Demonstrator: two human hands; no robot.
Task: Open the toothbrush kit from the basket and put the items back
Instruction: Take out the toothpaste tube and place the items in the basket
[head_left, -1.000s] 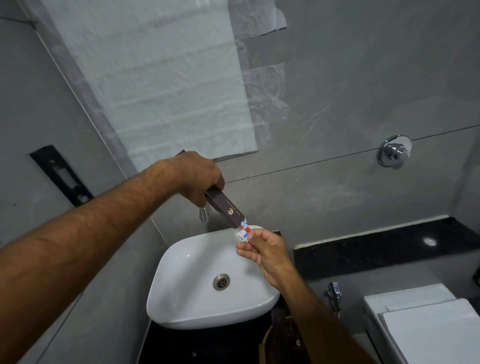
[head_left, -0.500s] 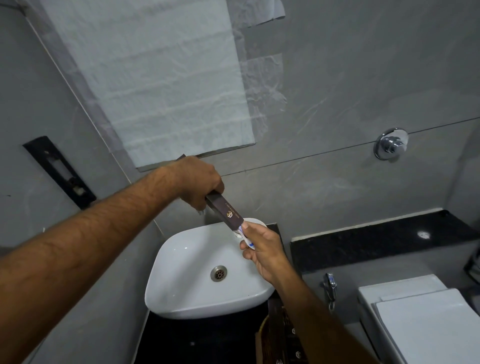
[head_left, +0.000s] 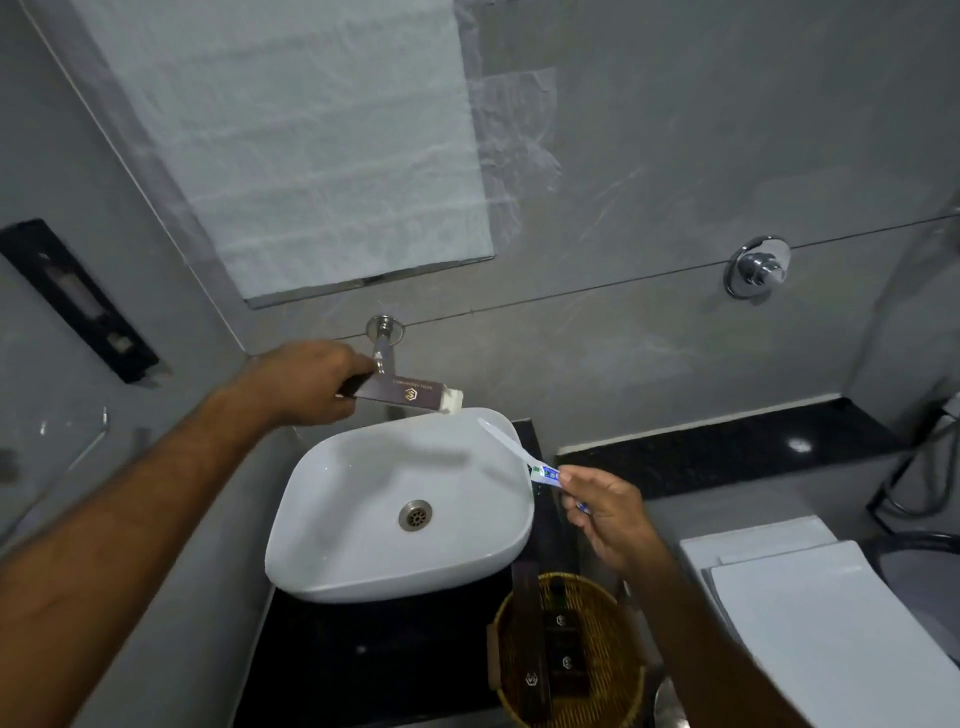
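The left hand (head_left: 311, 382) has its grip closed around the back end of the dark brown kit box (head_left: 402, 392), holding it over the far rim of the white sink (head_left: 363, 525). The box lies nearly level, its long axis running left to right, and its open end with a pale inner flap faces right, away from that grip. Nothing pokes out of the mouth, so the opening step looks done and the contents drawn clear (whether anything is left inside, I cannot tell).

To the right of the box mouth and a little nearer, with a clear gap between, is the white toothbrush (head_left: 506, 444). Its long axis slants, the free end pointing up and left toward the box, the other end running down and right into the right hand (head_left: 605, 506). That grip pinches narrowly on the toothbrush together with a small printed tube or sachet (head_left: 548, 475), too small to read.

Below and near the right hand sits the wicker basket (head_left: 618, 623) on the dark counter (head_left: 322, 654), with other dark boxes inside. What is left, by my reading, is returning the items and box to it.
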